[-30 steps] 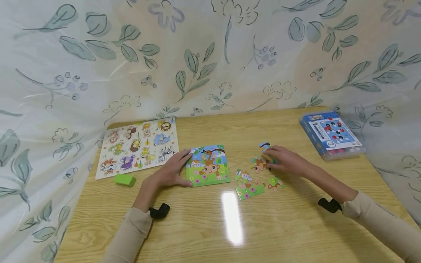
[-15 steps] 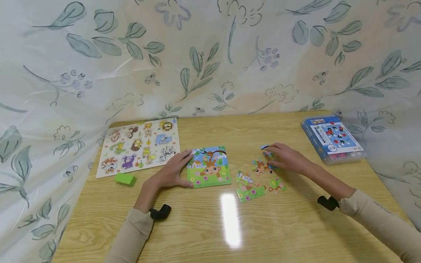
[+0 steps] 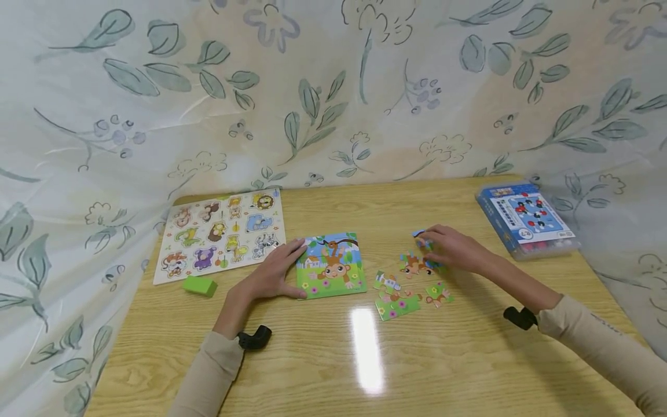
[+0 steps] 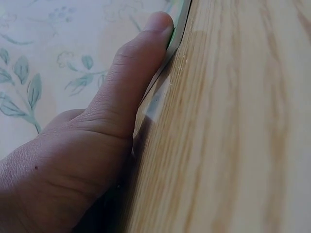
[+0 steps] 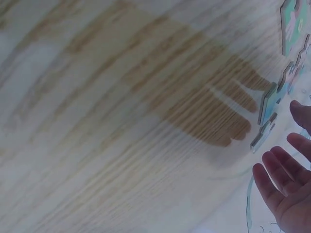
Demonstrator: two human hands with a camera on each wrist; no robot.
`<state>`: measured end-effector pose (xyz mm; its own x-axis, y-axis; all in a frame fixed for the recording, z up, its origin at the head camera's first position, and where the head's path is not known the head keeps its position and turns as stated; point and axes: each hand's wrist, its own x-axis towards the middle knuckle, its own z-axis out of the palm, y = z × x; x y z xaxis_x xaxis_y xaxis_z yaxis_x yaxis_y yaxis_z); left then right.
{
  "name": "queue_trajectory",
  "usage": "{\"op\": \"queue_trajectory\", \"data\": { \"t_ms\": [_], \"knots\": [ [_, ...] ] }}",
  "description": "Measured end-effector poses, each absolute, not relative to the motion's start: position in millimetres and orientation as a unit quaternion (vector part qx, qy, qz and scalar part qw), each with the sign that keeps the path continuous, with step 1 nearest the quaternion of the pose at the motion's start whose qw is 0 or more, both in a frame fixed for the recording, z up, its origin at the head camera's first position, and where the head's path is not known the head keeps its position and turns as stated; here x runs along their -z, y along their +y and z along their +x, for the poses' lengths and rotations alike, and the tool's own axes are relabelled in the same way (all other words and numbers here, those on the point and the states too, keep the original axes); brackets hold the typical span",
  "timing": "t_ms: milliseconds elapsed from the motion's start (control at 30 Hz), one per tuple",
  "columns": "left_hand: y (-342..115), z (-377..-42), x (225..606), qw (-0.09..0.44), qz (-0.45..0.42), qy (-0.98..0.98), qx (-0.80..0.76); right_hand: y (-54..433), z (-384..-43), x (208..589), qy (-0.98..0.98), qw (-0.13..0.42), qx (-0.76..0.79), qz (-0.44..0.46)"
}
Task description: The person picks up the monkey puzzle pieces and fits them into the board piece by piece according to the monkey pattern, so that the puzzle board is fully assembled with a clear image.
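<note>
A square monkey jigsaw puzzle lies at mid-table, its picture facing up. My left hand rests along its left side, fingers at the upper left corner and thumb at the lower left. In the left wrist view the straight thumb touches the puzzle's edge. To the right lie loose jigsaw pieces, among them a monkey-face section, a house piece, a flowered section and a green piece. Over the upper pieces is my right hand, partly covering them. In the right wrist view its fingers look relaxed and spread, holding nothing.
An animal puzzle board lies at the back left, with a green block in front of it. A blue boxed set sits at the back right. Behind the wooden table hangs a floral curtain.
My right hand has shifted slightly away from the monkey-face section, showing more of it. My left hand stays at the puzzle's left side. The head view has moved a little.
</note>
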<state>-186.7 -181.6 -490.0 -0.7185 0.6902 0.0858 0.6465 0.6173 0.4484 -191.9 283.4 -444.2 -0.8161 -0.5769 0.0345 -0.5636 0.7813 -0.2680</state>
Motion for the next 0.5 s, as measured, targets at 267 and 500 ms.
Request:
{"op": "queue_trajectory", "data": {
  "t_ms": [267, 500],
  "knots": [
    [-181.8, -187.9, 492.5, 0.047, 0.374, 0.899, -0.225, 285.3, -190.9, 444.6, 0.944, 0.015, 0.126, -0.305],
    [-181.3, -187.2, 492.2, 0.048, 0.374, 0.899, -0.222, 287.7, -191.0, 443.3, 0.946, 0.016, 0.117, -0.301]
  ]
}}
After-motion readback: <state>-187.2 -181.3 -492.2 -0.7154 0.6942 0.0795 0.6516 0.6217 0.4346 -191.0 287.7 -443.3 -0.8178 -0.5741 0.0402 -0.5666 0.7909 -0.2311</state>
